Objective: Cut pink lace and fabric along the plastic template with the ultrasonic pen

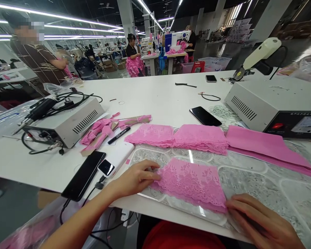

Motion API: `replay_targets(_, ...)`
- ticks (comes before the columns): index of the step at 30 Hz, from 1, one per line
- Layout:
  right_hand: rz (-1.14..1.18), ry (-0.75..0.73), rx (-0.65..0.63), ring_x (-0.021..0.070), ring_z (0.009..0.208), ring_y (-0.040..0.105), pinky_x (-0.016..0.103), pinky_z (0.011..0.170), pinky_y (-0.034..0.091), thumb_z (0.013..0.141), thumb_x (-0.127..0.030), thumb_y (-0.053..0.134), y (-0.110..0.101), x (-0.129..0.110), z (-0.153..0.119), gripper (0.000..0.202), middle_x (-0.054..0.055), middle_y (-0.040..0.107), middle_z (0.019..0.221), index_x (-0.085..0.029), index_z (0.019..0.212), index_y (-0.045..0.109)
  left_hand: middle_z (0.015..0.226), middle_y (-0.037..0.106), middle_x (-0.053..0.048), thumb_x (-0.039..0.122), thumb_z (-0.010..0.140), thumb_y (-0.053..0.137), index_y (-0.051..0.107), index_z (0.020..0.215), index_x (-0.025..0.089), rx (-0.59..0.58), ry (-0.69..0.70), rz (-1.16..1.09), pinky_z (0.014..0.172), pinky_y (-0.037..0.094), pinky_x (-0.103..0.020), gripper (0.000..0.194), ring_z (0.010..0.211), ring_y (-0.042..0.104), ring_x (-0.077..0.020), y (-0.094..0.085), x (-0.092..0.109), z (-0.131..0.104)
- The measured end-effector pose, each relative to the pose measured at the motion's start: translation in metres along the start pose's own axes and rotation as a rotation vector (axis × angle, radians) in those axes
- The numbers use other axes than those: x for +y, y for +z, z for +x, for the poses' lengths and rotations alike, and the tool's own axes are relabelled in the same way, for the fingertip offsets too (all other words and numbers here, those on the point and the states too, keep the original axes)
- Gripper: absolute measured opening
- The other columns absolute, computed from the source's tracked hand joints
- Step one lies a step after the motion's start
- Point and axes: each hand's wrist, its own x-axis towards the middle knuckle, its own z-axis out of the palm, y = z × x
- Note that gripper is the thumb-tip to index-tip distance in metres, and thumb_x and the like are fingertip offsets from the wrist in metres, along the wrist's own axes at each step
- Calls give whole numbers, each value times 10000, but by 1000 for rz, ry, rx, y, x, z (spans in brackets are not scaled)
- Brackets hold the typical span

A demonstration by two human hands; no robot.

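A pink lace piece (191, 181) lies on the clear mat (251, 197) at the table's front edge. My left hand (141, 176) pinches its left end between thumb and fingers. At its lower right corner, my right hand (259, 214) has its fingers together, with the fingertips on the lace edge. Behind the piece rest a stack of pink lace (151, 135), another lace stack (200, 136) and folded plain pink fabric (264, 145).
A grey box with cables (75, 121) stands left; a larger device (282, 100) stands right. Phones (84, 176), a white power bank (120, 157), a black marker (119, 135) and pink strips (101, 129) lie about. People work at machines beyond the table.
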Motion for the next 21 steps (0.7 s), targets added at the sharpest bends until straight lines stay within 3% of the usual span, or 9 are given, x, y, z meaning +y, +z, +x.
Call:
replay_targets(8,70,38,-64,155,673,708,187,591,585,846,-172,587,-2,-4,6,125,37,707,783,-240,888,684,1282,597,-118,206,979,519,699,1149,252,6,58,56,988,493,-419,252,1178,572,-236,2,1,-9)
replay_targets(14,155,109,-121,143,677,678,197,590,560,845,-108,542,-5,-8,10,164,34,673,756,-229,862,652,1331,579,-92,194,983,496,658,1214,294,5,84,145,1002,502,-424,299,1222,559,-242,2,-4,-14)
replay_targets(21,106,60,-243,163,732,667,238,628,566,836,-105,547,-5,-7,4,154,56,673,821,-226,865,636,1334,584,-102,174,978,490,639,1228,285,-4,144,218,1009,494,-451,312,1226,563,-258,2,-6,-17)
